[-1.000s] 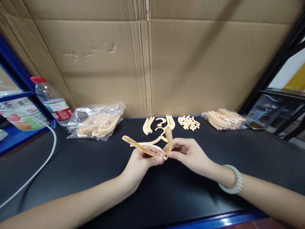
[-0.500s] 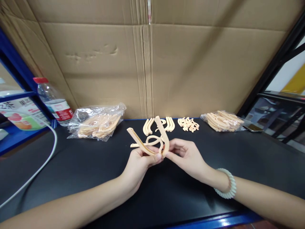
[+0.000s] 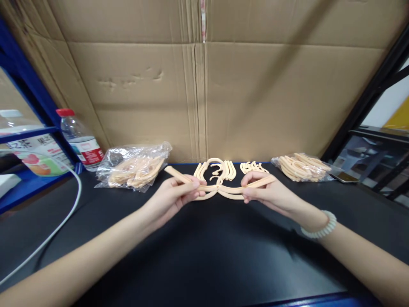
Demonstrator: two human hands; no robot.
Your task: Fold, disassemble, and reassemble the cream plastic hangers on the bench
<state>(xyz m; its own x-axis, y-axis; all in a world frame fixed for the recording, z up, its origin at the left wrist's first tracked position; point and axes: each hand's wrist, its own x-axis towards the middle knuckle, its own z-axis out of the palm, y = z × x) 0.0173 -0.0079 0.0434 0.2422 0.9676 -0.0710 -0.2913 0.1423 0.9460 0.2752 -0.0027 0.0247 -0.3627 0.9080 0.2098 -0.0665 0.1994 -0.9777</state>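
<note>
I hold a peach plastic folding hanger [image 3: 219, 186] spread out flat above the black table top [image 3: 204, 247]. My left hand [image 3: 172, 196] is closed on its left arm, and my right hand [image 3: 266, 194] is closed on its right arm. The hanger's hook curves up in the middle between my hands. Just behind it lie loose curved hanger arms [image 3: 230, 169] and a small heap of little peach pieces [image 3: 254, 167].
A clear bag of peach parts [image 3: 136, 168] lies at the left, another bag [image 3: 302, 166] at the right. A water bottle [image 3: 79, 140] and a white cable [image 3: 64, 213] are far left. A cardboard wall [image 3: 204, 85] closes the back; a phone [image 3: 343, 177] lies far right.
The hanger's two arms, folded up into a V before, have been pulled apart to lie flat. My hands moved away from each other and further from me.
</note>
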